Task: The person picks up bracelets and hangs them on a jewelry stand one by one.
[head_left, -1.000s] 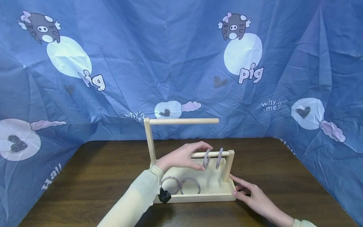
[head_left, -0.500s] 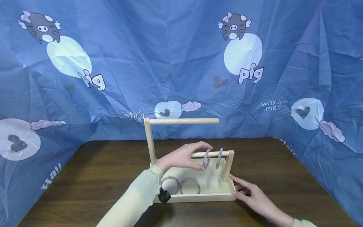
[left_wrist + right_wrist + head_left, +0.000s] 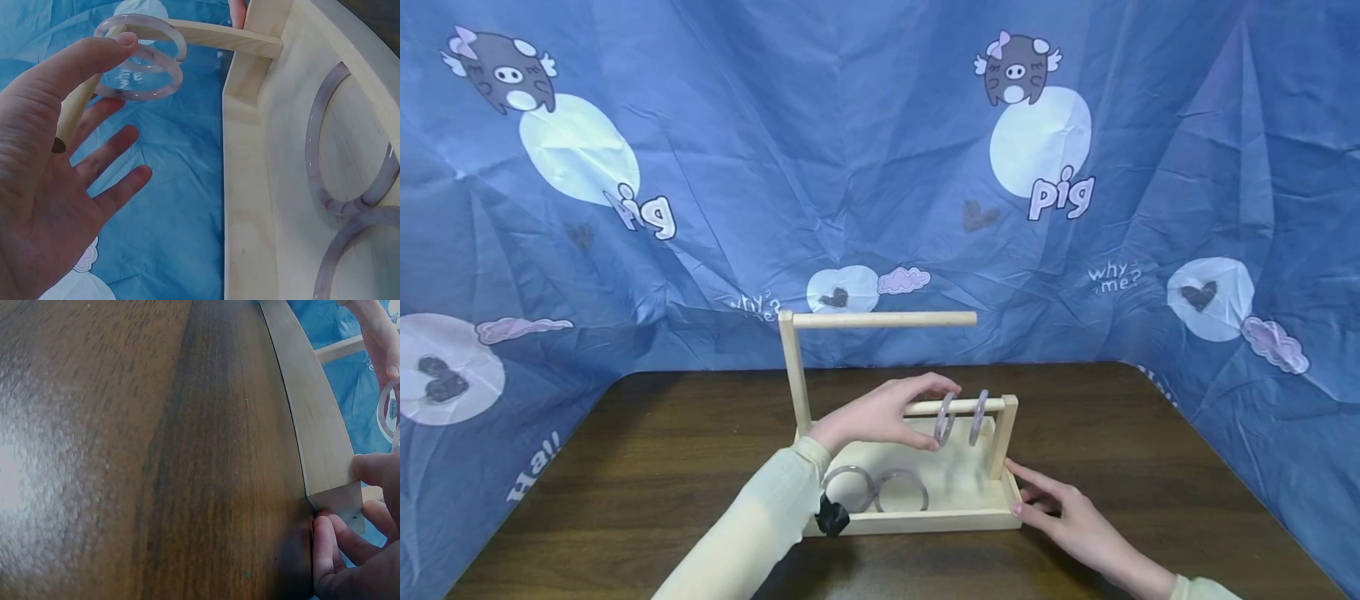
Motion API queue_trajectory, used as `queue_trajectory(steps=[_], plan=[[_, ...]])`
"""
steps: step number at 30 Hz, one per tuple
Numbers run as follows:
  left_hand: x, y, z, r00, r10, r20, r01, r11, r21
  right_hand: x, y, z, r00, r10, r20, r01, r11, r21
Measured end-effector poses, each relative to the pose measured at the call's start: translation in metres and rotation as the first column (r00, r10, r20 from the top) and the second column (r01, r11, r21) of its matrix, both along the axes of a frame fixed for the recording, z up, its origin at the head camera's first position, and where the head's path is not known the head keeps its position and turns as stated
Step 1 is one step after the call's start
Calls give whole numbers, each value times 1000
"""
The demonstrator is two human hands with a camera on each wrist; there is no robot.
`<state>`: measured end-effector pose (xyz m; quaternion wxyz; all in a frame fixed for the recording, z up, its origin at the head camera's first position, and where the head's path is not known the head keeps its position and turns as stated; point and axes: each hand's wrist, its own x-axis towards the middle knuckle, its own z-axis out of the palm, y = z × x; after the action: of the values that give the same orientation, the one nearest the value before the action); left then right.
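Note:
A pale wooden bangle stand (image 3: 917, 522) with a tray base and two bars stands on the table. Two translucent lilac-grey bangles hang on its lower bar. My left hand (image 3: 880, 412) pinches the nearer bangle (image 3: 144, 95) between thumb and index finger, the other fingers spread. Beside it, closer to the short post, hangs the second bangle (image 3: 976, 423). Two more bangles (image 3: 314, 134) are in the tray, side by side near its front left. My right hand (image 3: 1075, 525) grips the tray's right end, thumb at the front corner and fingers against the end wall.
An upper bar (image 3: 887, 319) reaches right from the tall left post (image 3: 795, 371), above my left hand. The dark wooden table (image 3: 587, 467) ends at a blue printed cloth (image 3: 880, 183) behind. A black object (image 3: 832, 515) sits at my left wrist.

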<state>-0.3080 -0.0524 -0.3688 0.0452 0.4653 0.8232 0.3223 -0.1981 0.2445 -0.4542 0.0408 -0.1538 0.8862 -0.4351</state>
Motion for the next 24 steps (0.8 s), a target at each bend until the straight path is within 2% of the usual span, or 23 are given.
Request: queue_trajectory(steps=[24], plan=[[1,1,-1,1000,-3,-8,3,1000,-1,2,0,0,1000,-8,-23,8,1000,23]])
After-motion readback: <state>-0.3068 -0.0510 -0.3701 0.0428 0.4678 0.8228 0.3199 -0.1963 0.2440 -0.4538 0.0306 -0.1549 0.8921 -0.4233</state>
